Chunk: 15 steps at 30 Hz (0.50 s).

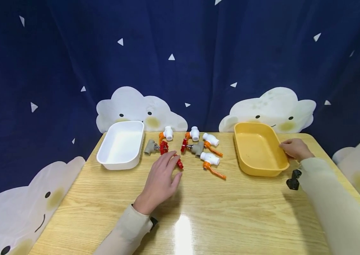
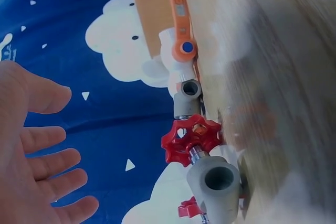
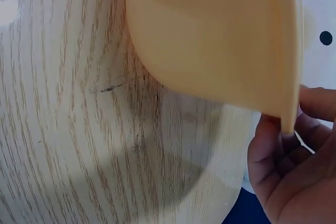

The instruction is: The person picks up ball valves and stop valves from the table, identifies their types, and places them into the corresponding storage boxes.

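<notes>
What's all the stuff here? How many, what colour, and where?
Curtain: one, dark blue, at the back
Clouds: four, white with faces, on the curtain
Triangles: many, white, on the curtain
Table: one, pale wood, before the curtain
White tray: one, white, table's left side
Yellow tray: one, yellow, table's right side
Ball valves: four, white with orange handles, between trays
Wheel valves: three, grey with red wheels, between trays
Wrist gear: two, black, one per wrist
Sleeves: two, cream, on the arms
Left grip: one, bare, near a red wheel
Right grip: one, bare, pinching the yellow tray's rim
</notes>
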Each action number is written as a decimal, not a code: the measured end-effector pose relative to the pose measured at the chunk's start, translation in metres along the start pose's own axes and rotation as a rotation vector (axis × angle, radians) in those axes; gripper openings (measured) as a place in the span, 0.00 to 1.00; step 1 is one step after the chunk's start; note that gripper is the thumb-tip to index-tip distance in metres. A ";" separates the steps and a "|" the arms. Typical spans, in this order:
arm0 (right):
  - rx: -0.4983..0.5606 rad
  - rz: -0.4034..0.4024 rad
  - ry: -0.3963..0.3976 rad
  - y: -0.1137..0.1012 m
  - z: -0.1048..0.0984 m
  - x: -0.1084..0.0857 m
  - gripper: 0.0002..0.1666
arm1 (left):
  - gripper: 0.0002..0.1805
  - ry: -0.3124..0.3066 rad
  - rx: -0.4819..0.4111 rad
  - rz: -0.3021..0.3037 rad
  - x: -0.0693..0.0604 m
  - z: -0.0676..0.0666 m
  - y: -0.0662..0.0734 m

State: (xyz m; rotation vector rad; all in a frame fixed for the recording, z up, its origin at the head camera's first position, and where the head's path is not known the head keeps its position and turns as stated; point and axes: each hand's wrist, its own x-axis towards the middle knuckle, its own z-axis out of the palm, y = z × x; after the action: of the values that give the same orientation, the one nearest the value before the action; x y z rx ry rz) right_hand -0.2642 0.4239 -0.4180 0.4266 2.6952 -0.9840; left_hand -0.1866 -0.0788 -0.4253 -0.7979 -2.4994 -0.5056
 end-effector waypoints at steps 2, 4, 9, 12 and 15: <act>0.006 0.001 0.004 0.001 0.000 0.001 0.32 | 0.27 -0.013 0.002 -0.007 0.000 0.000 0.000; 0.013 0.000 0.008 0.001 0.000 0.001 0.31 | 0.27 -0.025 0.006 -0.014 -0.001 0.000 0.000; 0.029 -0.003 0.030 -0.002 0.003 0.002 0.30 | 0.28 -0.029 0.013 -0.015 -0.001 0.002 0.000; 0.024 -0.016 0.035 -0.001 0.004 0.001 0.29 | 0.28 -0.020 0.018 -0.007 -0.002 0.003 0.000; 0.015 -0.034 0.039 0.002 0.003 -0.001 0.29 | 0.27 -0.019 0.019 -0.001 -0.002 0.004 0.000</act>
State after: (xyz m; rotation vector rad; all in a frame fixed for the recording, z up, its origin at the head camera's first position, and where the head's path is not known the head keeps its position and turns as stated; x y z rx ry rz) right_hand -0.2627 0.4229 -0.4212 0.4084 2.7398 -1.0154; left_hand -0.1859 -0.0777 -0.4296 -0.7978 -2.5181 -0.4763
